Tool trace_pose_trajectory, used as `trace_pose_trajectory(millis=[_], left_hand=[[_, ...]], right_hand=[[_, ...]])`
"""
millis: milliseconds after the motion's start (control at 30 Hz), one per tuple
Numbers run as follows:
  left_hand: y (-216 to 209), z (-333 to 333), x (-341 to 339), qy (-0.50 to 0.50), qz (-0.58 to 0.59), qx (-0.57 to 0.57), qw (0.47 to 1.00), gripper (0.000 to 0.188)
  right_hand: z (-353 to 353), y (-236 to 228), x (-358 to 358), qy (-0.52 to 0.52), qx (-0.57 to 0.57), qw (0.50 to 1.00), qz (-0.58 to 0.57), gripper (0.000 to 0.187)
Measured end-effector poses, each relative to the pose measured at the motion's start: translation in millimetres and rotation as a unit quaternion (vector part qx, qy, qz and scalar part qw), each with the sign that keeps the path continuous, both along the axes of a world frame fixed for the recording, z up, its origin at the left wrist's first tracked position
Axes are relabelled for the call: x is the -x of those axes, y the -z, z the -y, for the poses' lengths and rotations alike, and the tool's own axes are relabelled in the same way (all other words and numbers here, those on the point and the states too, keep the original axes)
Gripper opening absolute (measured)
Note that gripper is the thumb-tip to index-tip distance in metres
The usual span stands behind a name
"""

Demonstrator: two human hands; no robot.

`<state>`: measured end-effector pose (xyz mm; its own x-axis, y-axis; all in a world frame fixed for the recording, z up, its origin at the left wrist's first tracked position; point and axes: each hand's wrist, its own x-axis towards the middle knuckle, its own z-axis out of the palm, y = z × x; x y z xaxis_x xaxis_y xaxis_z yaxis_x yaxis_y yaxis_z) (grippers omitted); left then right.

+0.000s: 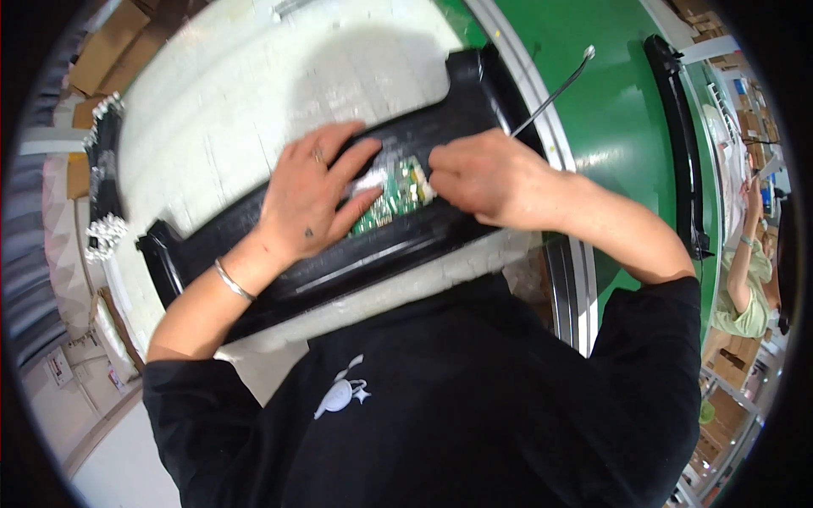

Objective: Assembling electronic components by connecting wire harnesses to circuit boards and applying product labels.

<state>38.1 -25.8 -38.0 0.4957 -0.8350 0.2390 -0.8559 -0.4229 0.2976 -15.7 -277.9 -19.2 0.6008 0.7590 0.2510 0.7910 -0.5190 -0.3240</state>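
A long black plastic housing [339,269] lies slantwise in front of me. In its middle sits a green circuit board [394,196] with small parts and pale connectors at its right end. My left hand [309,190] rests with fingers spread on the housing and the board's left end, steadying them. At the board's right end, my right hand [487,179] is closed, its fingertips pinched close to the pale connectors. A thin dark cable [555,96] comes out from behind that hand and sticks up to the right, ending in a white plug [589,52]. What lies inside the pinch is mostly hidden.
The housing lies on a pale, worn work surface [212,110]. A bundle of black cables with white plugs [106,169] hangs at the left. Right of a metal rail [542,102] is a green surface [605,135] with another black housing [677,144]. A person [745,271] is farther right.
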Motion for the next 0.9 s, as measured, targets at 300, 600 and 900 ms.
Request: trace_pose_trajectory(millis=[300, 600, 900], left_hand=[[11, 0, 12, -0.005, -0.007, -0.032, 0.999, 0.049], [-81, 28, -1, 0.033, 0.053, -0.115, 0.991, 0.055], [-159, 12, -36, -0.066, 0.137, 0.023, 0.988, 0.043]], right_hand=[[-1, -3, 48, 0.012, -0.016, 0.999, -0.028, 0.020], [35, 3, 57, 0.077, -0.082, 0.960, 0.258, 0.011], [174, -72, 70, 0.365, 0.012, 0.896, 0.254, 0.023]])
